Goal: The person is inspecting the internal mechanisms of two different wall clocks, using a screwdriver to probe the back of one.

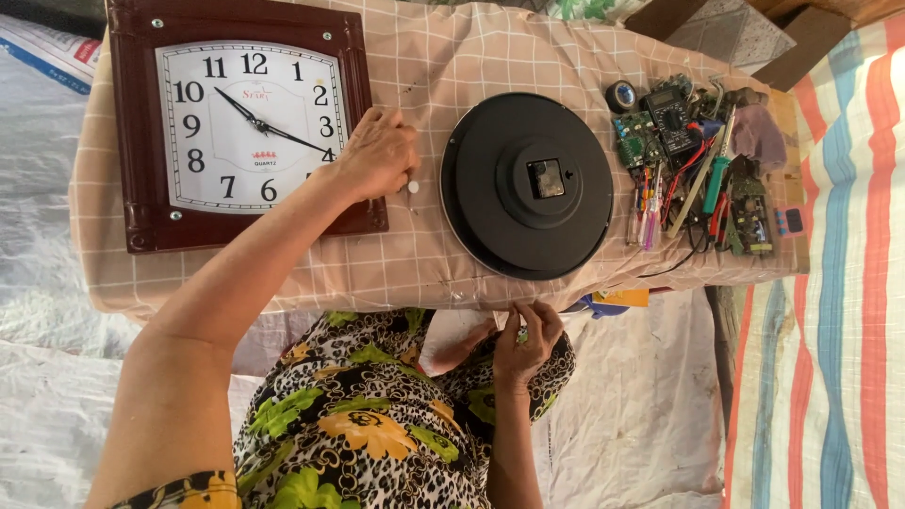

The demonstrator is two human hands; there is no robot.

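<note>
My left hand (377, 151) lies curled on the checked cloth, its heel over the lower right corner of a square wall clock (250, 123) with a dark red frame and white dial. A small white piece (412, 187) sits on the cloth just by its fingertips. To the right lies a round black clock (509, 203) face down, its small square movement (546, 178) showing in the middle. My right hand (523, 341) is at the near edge of the table, below the round clock, fingertips pinched together on something tiny that I cannot make out.
The table is covered by a beige checked cloth (443, 264). At its right end lies a heap of tools: a multimeter (671, 118), circuit boards, screwdrivers, wires and a tape roll (620, 95). A striped sheet (830, 283) lies further right. My floral dress fills the foreground.
</note>
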